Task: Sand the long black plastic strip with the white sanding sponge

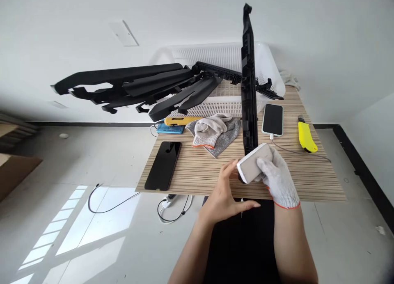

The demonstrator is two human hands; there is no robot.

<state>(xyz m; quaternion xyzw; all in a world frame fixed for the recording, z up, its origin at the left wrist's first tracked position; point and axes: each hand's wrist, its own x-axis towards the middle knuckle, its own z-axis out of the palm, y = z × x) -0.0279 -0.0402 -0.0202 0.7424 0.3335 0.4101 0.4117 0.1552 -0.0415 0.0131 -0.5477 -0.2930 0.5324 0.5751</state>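
My right hand (277,177), in a white knit glove with an orange cuff, grips a pale grey block (253,164) and presses it against the lower end of a long black plastic part (248,83) that stands upright on the wooden table (308,181). My bare left hand (224,193) is just left of the block, fingers curled, fingertips at the foot of the black part. Whether it grips the part is hidden.
A white plastic basket (215,56) at the back holds several black plastic parts (129,85) sticking out left. On the table lie a spare glove on a grey cloth (212,130), two phones (163,165) (272,119), a yellow cutter (306,136), a yellow-handled tool (180,120). Cables hang below.
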